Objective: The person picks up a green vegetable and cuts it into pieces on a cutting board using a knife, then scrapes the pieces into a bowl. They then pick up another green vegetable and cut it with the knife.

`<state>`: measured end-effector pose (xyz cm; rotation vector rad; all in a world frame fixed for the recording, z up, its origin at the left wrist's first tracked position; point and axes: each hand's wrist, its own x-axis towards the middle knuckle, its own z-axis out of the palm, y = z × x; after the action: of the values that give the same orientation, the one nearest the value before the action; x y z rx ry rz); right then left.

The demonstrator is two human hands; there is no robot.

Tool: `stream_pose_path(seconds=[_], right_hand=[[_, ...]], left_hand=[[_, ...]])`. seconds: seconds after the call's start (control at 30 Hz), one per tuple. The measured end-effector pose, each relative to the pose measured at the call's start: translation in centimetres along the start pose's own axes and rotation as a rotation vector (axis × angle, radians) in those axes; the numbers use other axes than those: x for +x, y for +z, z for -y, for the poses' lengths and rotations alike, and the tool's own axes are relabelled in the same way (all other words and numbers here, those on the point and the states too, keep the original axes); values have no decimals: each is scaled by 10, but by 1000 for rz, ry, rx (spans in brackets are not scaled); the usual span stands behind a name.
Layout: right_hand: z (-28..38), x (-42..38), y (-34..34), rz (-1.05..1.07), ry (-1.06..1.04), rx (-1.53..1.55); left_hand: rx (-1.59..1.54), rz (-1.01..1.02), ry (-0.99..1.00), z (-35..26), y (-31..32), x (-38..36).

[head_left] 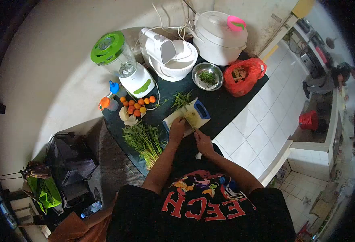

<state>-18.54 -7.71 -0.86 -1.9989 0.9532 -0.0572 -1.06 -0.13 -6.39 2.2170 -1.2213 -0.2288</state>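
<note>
A white cutting board (171,118) with a blue-edged handle lies on the dark table in front of me. My right hand (203,143) is wrapped round the handle of a knife (190,121), its blade angled across the board. Close to the blade, my left hand (177,129) rests on the board with its fingers curled; what they hold is too small to make out. Cut green stems (181,100) lie at the far edge of the board. A bunch of leafy greens (143,139) is to the left of my left hand.
Orange fruits or tomatoes (135,107) sit near a green-lidded blender (135,80). Behind the board are a white stand mixer (161,48), a metal bowl of chopped greens (207,76), a red plastic bag (242,78) and a large white pot (219,38). At far right, another person (324,82) is visible.
</note>
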Motion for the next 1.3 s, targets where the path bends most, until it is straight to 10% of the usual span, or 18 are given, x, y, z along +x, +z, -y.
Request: stream_pose_path(seconds=[0.43, 1.3], right_hand=[[-7, -5, 7, -54, -134, 12], [1, -8, 0, 12, -90, 51]], left_hand=[[-359, 33, -220, -15, -15, -4], [80, -65, -53, -6, -4, -10]])
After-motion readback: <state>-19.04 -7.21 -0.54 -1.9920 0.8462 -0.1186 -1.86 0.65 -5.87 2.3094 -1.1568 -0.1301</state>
